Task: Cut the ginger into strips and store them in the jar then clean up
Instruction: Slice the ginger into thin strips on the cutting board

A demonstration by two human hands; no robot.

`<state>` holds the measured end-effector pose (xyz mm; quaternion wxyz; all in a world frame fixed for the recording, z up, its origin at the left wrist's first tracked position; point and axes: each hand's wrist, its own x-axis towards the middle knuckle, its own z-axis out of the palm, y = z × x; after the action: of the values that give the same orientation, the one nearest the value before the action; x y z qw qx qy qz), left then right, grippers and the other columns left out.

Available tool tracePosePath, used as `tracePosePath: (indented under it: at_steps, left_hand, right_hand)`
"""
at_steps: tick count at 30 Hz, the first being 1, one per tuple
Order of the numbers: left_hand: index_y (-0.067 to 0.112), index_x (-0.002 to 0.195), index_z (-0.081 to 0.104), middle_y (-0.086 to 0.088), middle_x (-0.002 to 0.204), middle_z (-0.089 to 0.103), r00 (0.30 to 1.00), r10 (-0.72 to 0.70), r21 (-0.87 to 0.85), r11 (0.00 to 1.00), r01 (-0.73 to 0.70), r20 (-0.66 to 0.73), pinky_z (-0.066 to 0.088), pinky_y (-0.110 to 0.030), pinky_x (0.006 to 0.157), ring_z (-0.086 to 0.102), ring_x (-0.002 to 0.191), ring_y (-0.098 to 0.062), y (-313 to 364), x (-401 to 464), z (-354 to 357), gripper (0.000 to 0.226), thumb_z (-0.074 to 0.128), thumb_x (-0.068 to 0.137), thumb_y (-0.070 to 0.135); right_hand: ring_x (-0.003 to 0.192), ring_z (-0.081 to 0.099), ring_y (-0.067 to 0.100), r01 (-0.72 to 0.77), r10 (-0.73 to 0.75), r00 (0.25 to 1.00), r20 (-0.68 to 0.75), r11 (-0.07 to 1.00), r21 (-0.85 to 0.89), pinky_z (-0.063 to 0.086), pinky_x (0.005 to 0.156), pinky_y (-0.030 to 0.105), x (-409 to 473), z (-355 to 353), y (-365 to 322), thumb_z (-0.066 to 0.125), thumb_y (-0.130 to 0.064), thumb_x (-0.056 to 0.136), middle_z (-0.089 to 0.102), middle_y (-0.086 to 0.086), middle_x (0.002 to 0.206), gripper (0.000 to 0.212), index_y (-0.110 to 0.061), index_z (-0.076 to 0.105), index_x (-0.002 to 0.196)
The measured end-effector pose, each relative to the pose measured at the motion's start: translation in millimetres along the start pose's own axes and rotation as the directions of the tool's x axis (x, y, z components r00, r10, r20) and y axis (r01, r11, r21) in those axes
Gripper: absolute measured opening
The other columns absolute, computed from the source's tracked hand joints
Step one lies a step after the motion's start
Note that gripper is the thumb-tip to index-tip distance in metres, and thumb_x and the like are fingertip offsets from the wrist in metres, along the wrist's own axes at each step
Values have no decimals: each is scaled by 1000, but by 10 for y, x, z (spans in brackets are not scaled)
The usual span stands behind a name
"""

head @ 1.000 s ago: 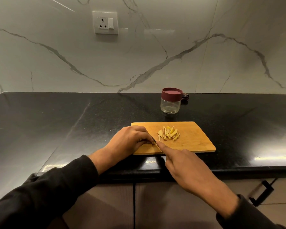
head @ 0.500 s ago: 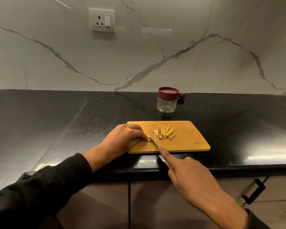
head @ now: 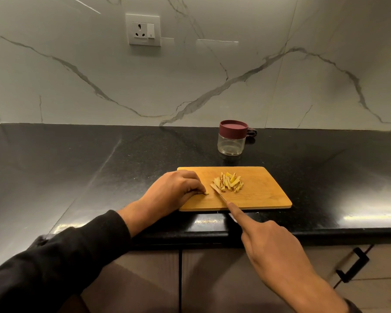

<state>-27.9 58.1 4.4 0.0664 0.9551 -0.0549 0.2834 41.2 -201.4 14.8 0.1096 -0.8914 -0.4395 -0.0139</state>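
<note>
From the head view, the left hand (head: 177, 192) pinches a small leftover ginger piece (head: 205, 193) against the cutting board (head: 264, 195), while the right hand (head: 266, 242) is closed on the knife (head: 219, 194), forefinger along its spine. The blade runs diagonally away from the right hand, its tip touching the pile of ginger strips (head: 228, 185) just right of the pinched piece. The lidded jar (head: 231, 137) stands on the counter (head: 77, 166) beyond the board.

The left hand (head: 178, 190) lies knuckles-up with its fingers curled, fingertips pinched together. The right hand (head: 273, 242) reaches forward, index finger extended straight.
</note>
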Motion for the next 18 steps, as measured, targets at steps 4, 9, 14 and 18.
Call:
tracePosePath:
  at_steps: [4, 9, 14, 18]
  left_hand:
    - [24, 107, 78, 6, 108, 71, 1000, 3, 1, 1000, -3, 2, 59, -35, 81, 67, 97, -11, -11, -3, 11, 17, 68, 93, 22]
    - [24, 108, 77, 6, 112, 70, 1000, 6, -5, 1000, -6, 13, 59, -33, 83, 67, 99, -9, -18, 1, 18, 17, 66, 94, 24]
    - [23, 108, 77, 6, 113, 70, 1000, 8, -9, 1000, -8, 17, 59, -32, 83, 67, 99, -8, -17, 3, 16, 17, 66, 94, 24]
    - [24, 108, 77, 6, 114, 70, 1000, 5, -13, 1000, -4, 23, 59, -31, 85, 67, 99, -8, -14, 9, 13, 18, 66, 94, 25]
  right_hand:
    - [70, 48, 20, -16, 19, 998, -58, 999, 40, 39, 65, 38, 10, 12, 21, 28, -36, 106, 50, -3, 77, 62, -57, -8, 151]
    - [62, 46, 14, 19, -11, 997, -81, 994, 106, 32, 54, 29, 11, -31, -39, 30, -37, 105, 48, -6, 68, 59, -57, 2, 153]
    - [58, 47, 13, 33, -17, 996, -86, 981, 190, 28, 47, 27, 35, -59, -64, 33, -37, 103, 49, -5, 61, 57, -54, 12, 154]
    - [58, 48, 12, 61, -50, 997, -62, 981, 185, 30, 50, 27, 101, -31, -90, 34, -36, 105, 50, -6, 63, 57, -53, 11, 154]
